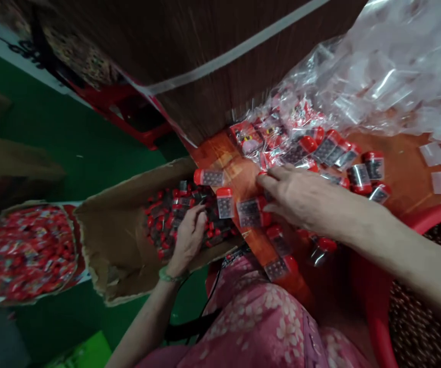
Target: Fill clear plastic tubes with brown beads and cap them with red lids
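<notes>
Right hand [300, 197] reaching over orange tabletop [404, 163], fingers among red-capped containers [225, 204]; can't tell if any is gripped. Left hand [189, 235] low over container pile inside carton [116, 250], grip hidden too. Containers look light, stiff, likely slick on clear walls, perhaps crackable; best pinch across red cap or flat sides.

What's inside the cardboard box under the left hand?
In the cardboard box: piled small red-capped containers. The left hand covers some; anything beneath the top layer is hidden.
</notes>
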Motion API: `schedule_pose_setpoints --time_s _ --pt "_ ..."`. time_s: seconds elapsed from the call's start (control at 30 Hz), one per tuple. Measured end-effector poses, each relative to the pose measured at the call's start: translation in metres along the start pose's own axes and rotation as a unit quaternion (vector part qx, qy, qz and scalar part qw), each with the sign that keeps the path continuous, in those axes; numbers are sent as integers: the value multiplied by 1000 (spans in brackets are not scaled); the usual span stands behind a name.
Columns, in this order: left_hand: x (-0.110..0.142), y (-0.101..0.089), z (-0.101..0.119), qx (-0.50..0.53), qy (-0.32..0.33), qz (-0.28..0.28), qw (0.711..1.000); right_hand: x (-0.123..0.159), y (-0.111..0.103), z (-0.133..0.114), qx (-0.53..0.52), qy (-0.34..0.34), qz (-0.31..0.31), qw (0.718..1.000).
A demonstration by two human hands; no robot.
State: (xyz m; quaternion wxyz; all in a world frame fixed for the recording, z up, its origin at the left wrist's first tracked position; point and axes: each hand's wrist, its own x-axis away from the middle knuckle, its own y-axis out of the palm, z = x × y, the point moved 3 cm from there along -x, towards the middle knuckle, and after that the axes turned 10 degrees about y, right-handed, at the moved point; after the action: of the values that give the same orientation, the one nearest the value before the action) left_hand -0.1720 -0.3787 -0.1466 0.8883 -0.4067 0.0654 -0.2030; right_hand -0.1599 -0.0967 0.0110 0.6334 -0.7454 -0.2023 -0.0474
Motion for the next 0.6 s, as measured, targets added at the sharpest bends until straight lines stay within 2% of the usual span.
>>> schedule_pose_setpoints --time_s 0.1,0.17,0.3,0.43,0.53,0.6 --pt "26 28 -16 3 -53 -20 998 22 9 22 23 8 19 1000" --pt "38 39 -28 -1 -75 -29 997 31 17 29 37 17 14 999" --pt "58 42 -34 -11 -72 -34 997 35 27 33 55 34 -18 998" --pt "80 35 -17 -23 1 -53 998 32 33 33 43 29 -32 998" --pt "92 35 -2 -29 108 -115 987 32 39 35 30 23 -32 999" --pt "96 39 6 -37 189 -172 966 31 43 36 35 27 -36 998"
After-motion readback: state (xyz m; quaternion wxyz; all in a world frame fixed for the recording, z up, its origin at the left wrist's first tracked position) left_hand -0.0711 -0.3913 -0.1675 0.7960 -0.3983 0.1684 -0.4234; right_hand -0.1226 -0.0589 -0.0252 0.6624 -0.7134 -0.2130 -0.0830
